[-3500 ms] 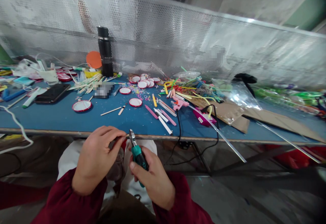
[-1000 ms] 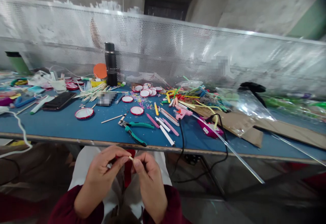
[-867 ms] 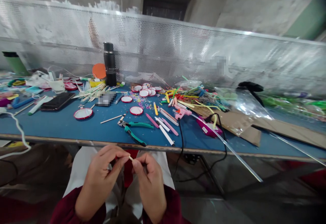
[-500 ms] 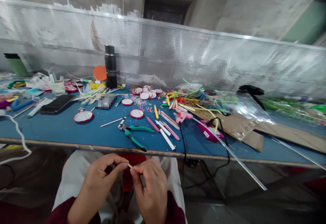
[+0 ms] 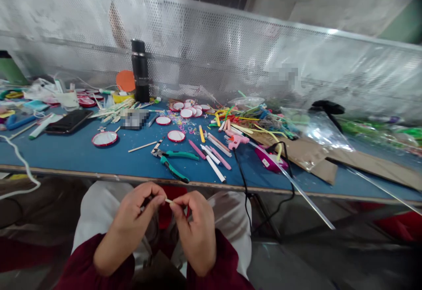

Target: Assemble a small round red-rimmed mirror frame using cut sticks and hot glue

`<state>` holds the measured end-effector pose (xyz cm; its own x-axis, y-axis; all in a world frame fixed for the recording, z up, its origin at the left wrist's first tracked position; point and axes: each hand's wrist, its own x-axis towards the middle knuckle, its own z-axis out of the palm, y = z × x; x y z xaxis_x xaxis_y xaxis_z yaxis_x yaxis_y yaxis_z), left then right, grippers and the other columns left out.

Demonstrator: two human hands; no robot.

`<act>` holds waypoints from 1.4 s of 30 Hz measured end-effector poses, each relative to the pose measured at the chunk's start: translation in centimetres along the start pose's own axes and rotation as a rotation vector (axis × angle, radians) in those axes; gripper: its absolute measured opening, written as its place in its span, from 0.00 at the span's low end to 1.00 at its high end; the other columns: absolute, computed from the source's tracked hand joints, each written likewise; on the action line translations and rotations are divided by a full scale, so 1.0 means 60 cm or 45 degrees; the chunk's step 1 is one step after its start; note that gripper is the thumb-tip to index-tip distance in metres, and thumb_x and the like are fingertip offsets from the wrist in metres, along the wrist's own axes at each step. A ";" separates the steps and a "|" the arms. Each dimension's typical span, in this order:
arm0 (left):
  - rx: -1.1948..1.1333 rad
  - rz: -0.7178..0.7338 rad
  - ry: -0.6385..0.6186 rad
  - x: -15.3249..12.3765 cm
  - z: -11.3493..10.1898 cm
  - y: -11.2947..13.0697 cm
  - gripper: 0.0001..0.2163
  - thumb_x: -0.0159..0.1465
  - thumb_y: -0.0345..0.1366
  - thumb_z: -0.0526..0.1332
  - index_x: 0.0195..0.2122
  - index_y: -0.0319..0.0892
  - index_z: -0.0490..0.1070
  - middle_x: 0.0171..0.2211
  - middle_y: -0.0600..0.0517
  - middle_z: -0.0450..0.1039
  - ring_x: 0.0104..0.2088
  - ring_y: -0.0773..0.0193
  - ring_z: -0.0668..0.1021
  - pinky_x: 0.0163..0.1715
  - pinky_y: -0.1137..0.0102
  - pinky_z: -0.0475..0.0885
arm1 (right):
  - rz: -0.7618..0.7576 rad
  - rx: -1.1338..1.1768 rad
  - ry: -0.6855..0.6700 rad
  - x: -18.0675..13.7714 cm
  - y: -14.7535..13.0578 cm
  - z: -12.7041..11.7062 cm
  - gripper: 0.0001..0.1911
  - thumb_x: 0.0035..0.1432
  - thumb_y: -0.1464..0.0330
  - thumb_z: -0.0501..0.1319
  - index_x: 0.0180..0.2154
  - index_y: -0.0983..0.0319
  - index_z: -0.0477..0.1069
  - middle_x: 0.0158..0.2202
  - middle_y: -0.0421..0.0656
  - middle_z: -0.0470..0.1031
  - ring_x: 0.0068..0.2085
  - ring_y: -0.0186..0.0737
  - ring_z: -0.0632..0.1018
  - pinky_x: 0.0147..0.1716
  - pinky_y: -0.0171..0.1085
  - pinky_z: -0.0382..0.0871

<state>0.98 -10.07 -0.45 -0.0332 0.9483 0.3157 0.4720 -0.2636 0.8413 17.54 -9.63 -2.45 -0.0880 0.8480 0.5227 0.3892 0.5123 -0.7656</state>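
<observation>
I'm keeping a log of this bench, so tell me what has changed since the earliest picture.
The right hand has let go of the pliers, which now lie open on the blue table, and pinches a short pale piece together with the left hand. The black bottle, pink glue gun and phone stayed put.

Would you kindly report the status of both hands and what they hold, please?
Left hand, right hand: pinching opposite ends of small pale stick. Pliers open on table, not in the way.
</observation>
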 end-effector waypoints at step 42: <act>-0.130 -0.004 -0.131 0.009 -0.002 -0.007 0.18 0.64 0.48 0.60 0.22 0.43 0.70 0.21 0.53 0.71 0.24 0.65 0.72 0.25 0.74 0.65 | -0.677 -0.195 0.030 0.024 0.019 -0.021 0.09 0.63 0.68 0.62 0.30 0.59 0.68 0.24 0.39 0.75 0.28 0.37 0.73 0.35 0.39 0.64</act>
<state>0.65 -9.44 -0.60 0.0587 0.9609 0.2704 0.3797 -0.2720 0.8842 19.00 -8.00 -2.12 -0.2892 0.4736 0.8319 0.4256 0.8420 -0.3314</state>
